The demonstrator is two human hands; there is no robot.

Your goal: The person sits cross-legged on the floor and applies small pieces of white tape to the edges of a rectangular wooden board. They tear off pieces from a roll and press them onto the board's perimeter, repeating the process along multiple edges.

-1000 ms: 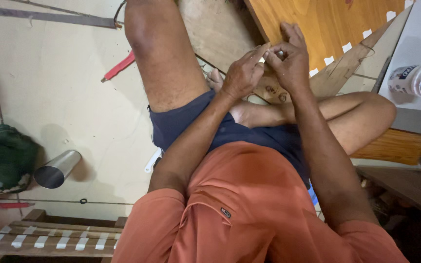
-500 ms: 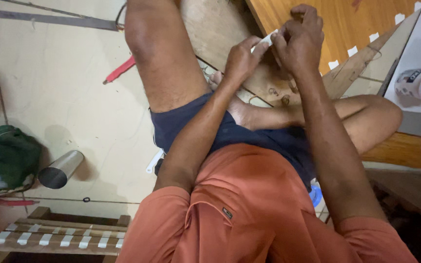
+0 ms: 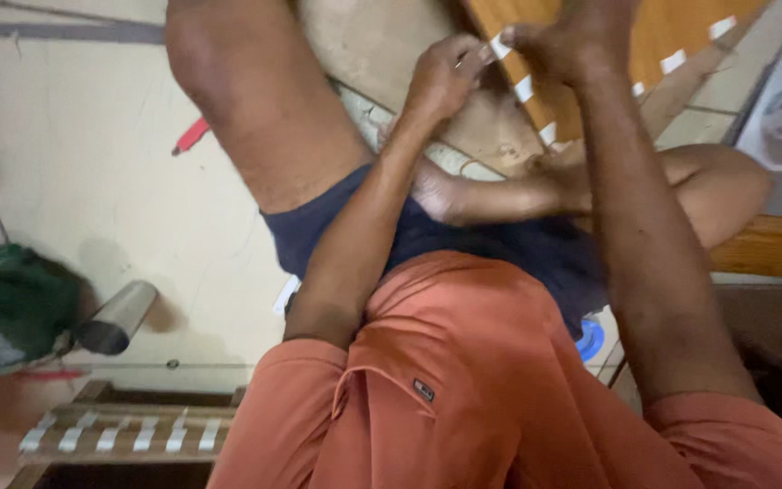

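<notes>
white strip (image 3: 498, 45) | small, thin | pinched btwn both hands | held above wood board (image 3: 653, 36)

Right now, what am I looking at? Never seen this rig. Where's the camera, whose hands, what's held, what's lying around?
There is no machine here: a person sits on a pale tiled floor, and the single picture comes from a camera worn on their head, looking down past their orange shirt. The left hand and right hand meet out in front, pinching a small white strip of tape between them. Beyond lies an orange wooden board with white tape pieces along its edge. On the floor to the left are a grey metal cylinder, a crumpled green cloth and a red-handled tool.
</notes>
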